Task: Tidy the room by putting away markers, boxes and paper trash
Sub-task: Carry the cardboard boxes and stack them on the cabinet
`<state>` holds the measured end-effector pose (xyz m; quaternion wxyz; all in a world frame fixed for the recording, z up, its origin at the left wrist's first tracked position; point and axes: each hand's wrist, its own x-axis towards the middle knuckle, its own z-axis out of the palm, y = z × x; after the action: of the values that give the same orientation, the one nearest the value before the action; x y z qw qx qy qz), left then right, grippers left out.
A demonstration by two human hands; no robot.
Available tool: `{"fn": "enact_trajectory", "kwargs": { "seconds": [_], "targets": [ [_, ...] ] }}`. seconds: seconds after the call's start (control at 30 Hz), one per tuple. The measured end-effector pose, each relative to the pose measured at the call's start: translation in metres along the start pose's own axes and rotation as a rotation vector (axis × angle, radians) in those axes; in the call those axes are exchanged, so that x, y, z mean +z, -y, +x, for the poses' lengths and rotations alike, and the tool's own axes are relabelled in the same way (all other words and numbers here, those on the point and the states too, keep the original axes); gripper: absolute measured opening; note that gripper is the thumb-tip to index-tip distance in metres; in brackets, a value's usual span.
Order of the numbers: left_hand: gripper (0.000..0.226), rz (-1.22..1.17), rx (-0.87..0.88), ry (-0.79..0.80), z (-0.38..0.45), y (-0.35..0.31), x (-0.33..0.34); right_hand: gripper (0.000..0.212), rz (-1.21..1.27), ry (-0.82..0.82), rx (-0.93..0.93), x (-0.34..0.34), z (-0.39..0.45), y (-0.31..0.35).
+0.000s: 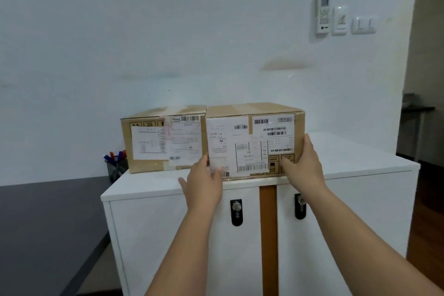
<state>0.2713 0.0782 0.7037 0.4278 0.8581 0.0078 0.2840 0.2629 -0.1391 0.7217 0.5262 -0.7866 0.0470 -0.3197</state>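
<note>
Your hands, left hand (204, 184) and right hand (304, 163), lie spread flat on the right box (252, 142); push it gently beside the left box (165, 139).

Both brown cardboard boxes, the right box (254, 139) and the left box (165, 139), wear white labels striped with black barcodes. They sit on my white cabinet (360, 163), split by an orange-brown strip (268, 235) between black lock plates (236, 212). Red and blue markers (115, 155) fill a black mesh cup (117, 168) on the dark grey table (48, 211).

Both arms outstretched, hands (254, 175) open, fingers extended
</note>
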Motion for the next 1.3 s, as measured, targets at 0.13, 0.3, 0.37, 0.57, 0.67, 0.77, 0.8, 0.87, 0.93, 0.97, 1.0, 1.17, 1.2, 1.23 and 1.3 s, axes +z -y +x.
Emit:
{"fn": "enact_trajectory", "kwargs": {
  "seconds": [0.13, 0.3, 0.37, 0.57, 0.67, 0.77, 0.8, 0.87, 0.93, 0.97, 1.0, 1.17, 1.2, 1.23, 1.3],
  "targets": [
    [0.027, 0.348, -0.061, -0.026, 0.021, 0.009, 0.004, 0.087, -0.024, -0.040, 0.002, 0.025, 0.020, -0.010],
    [0.023, 0.507, -0.026, -0.029, 0.058, 0.017, 0.013, 0.092, -0.073, 0.028, 0.003, 0.045, 0.049, -0.016],
    [0.023, 0.471, -0.009, -0.018, 0.069, 0.020, 0.015, 0.093, -0.082, 0.045, 0.019, 0.050, 0.060, -0.017],
    [0.020, 0.499, -0.010, 0.042, 0.084, 0.024, 0.022, 0.104, -0.199, 0.093, 0.028, 0.061, 0.070, -0.022],
    [0.020, 0.514, -0.033, 0.064, 0.089, 0.024, 0.024, 0.108, -0.332, 0.155, 0.031, 0.064, 0.070, -0.026],
    [0.020, 0.520, -0.043, 0.064, 0.091, 0.025, 0.026, 0.108, -0.391, 0.183, 0.029, 0.066, 0.071, -0.030],
    [0.020, 0.528, -0.044, 0.065, 0.091, 0.025, 0.026, 0.108, -0.392, 0.190, 0.032, 0.066, 0.072, -0.030],
    [0.021, 0.546, -0.046, 0.072, 0.090, 0.025, 0.027, 0.107, -0.396, 0.210, 0.045, 0.064, 0.072, -0.029],
    [0.020, 0.569, -0.044, 0.089, 0.087, 0.023, 0.025, 0.102, -0.429, 0.229, 0.042, 0.060, 0.065, -0.027],
    [0.020, 0.578, -0.038, 0.096, 0.084, 0.023, 0.023, 0.095, -0.462, 0.216, 0.006, 0.058, 0.059, -0.026],
    [0.021, 0.577, -0.031, 0.101, 0.080, 0.022, 0.021, 0.084, -0.499, 0.185, -0.047, 0.054, 0.051, -0.026],
    [0.018, 0.342, 0.152, -0.028, 0.035, 0.011, 0.025, 0.046, -0.561, 0.072, -0.238, 0.034, 0.001, -0.037],
    [0.015, 0.284, 0.213, -0.044, 0.018, 0.006, 0.031, 0.045, -0.533, 0.076, -0.219, 0.025, -0.011, -0.043],
    [0.013, 0.240, 0.260, -0.050, 0.004, 0.002, 0.037, 0.044, -0.508, 0.082, -0.204, 0.017, -0.020, -0.047],
    [0.009, 0.202, 0.337, -0.023, -0.031, -0.006, 0.053, 0.045, -0.490, 0.097, -0.174, -0.006, -0.043, -0.061]
  ]
}}
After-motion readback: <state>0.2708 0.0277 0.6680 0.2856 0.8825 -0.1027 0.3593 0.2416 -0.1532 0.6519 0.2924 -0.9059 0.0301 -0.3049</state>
